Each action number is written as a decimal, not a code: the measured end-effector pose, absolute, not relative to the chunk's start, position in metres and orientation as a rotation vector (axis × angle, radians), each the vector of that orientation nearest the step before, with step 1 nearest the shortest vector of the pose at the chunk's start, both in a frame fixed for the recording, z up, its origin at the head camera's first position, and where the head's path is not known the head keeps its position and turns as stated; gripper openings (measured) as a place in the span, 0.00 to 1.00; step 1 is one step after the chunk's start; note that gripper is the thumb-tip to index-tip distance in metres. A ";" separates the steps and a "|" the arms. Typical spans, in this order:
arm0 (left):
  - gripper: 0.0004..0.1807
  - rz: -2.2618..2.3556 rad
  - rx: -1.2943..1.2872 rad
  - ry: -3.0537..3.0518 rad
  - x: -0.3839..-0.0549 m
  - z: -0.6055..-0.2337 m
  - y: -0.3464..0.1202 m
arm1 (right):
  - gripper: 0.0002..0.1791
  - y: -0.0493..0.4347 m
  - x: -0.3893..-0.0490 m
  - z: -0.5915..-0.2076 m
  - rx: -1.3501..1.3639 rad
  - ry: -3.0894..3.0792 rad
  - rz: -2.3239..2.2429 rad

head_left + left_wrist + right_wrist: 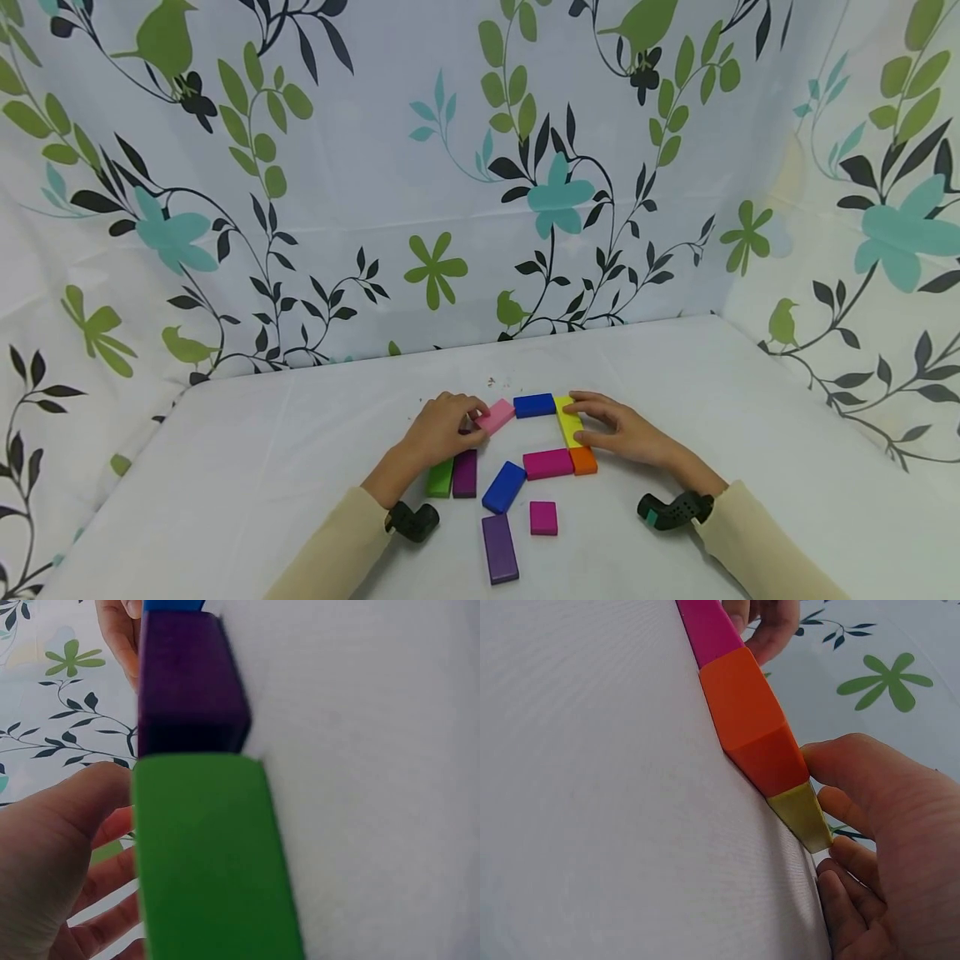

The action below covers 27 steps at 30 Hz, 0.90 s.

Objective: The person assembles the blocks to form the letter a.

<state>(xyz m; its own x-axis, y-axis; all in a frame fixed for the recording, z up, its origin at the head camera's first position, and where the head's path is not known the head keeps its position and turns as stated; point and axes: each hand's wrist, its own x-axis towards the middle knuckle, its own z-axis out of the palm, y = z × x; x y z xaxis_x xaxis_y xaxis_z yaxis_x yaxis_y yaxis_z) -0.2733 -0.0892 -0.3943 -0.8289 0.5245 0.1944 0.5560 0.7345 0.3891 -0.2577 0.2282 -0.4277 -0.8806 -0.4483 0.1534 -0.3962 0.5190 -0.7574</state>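
In the head view, my left hand (pixel 442 429) pinches the left end of a pink block (pixel 498 414) between thumb and fingers. Part of a dark block (pixel 465 424) peeks out beneath that hand. A green block (pixel 440 479) and a purple block (pixel 465 475) lie side by side below it. My right hand (pixel 626 429) rests its fingers over the far end of a yellow block (pixel 568 423), the thumb at its right side. An orange block (pixel 744 697) adjoins the yellow block's near end. Right of the pink block lies a blue block (pixel 534 406).
A magenta block (pixel 547 464) adjoins the orange one. Nearer lie a second blue block (pixel 504 487), a violet block (pixel 500 550) and a short magenta block (pixel 543 518). A patterned curtain (pixel 352 192) stands behind the white table (pixel 247 467).
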 end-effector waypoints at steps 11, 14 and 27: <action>0.14 -0.652 -0.857 -2.882 -0.273 -0.394 -0.089 | 0.24 0.230 -0.259 -0.430 -0.741 2.679 -1.312; 0.14 -0.641 -0.865 -2.880 -0.274 -0.395 -0.089 | 0.24 0.230 -0.259 -0.431 -0.743 2.678 -1.316; 0.15 -0.562 -0.876 -2.890 -0.273 -0.394 -0.087 | 0.24 0.229 -0.258 -0.429 -0.757 2.685 -1.314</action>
